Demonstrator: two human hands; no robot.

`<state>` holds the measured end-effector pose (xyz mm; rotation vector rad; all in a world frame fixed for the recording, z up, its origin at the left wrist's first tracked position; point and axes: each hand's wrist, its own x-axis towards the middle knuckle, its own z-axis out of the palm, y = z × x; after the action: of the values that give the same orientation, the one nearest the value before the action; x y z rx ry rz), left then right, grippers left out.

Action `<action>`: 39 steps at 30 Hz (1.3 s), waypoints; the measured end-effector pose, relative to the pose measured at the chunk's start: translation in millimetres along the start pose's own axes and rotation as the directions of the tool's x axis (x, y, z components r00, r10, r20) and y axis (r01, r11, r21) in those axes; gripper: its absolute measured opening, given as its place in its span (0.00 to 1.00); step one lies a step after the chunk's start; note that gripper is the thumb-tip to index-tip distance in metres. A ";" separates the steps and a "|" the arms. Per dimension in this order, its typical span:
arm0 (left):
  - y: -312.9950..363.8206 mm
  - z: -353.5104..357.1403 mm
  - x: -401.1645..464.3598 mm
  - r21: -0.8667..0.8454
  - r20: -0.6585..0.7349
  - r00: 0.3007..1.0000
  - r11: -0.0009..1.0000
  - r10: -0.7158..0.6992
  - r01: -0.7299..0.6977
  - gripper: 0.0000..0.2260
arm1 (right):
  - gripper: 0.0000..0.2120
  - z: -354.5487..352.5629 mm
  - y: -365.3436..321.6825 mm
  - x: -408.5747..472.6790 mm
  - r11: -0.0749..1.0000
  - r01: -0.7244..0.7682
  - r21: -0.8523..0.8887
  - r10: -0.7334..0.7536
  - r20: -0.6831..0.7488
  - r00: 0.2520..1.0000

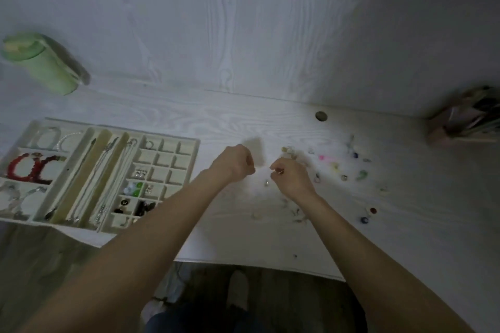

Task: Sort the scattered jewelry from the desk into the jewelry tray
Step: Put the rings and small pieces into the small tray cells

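The cream jewelry tray (173,140) lies at the left of the white desk, with bracelets, chains and small earrings in its compartments. Several small pieces of scattered jewelry (335,167) lie on the desk at the right, among them pink, green and blue ones. My left hand (235,162) hovers with fingers curled, and I cannot see anything in it. My right hand (289,176) pinches a small ring-like piece (280,171) just left of the scatter. A tiny piece (267,183) lies on the desk between my hands.
A green cylindrical container (40,62) stands at the back left. A pink holder (465,119) with items sits at the far right by the wall. A round cable hole (321,116) is in the desk behind the jewelry. The desk's front edge runs below my forearms.
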<state>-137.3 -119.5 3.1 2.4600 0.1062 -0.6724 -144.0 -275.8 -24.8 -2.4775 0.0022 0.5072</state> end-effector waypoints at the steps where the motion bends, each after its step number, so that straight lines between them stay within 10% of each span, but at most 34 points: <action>1: 7.6 2.5 7.5 0.010 -0.002 1.000 1.000 0.014 -0.014 0.08 | 0.14 -6.7 8.3 3.2 1.000 -0.019 0.005 0.019 -0.014 1.000; 18: 43.8 52.0 89.1 0.497 -0.173 0.884 0.813 0.434 -0.302 0.17 | 0.12 -24.7 52.2 60.5 0.992 -0.016 -0.126 -0.002 -0.141 0.990; 35: 36.6 50.6 112.0 0.099 -0.164 0.927 0.940 0.338 -0.326 0.05 | 0.04 -26.6 54.5 68.9 0.987 -0.016 -0.160 -0.005 -0.134 0.991; 39: 38.7 48.7 109.8 0.274 -0.120 0.926 0.909 0.357 -0.315 0.08 | 0.05 -25.5 54.3 69.0 0.977 0.007 -0.212 -0.035 -0.129 0.991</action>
<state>-54.8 -186.6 -64.8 2.6801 -0.3559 -0.3417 -77.4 -326.7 -61.0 -2.7128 -0.0264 0.3488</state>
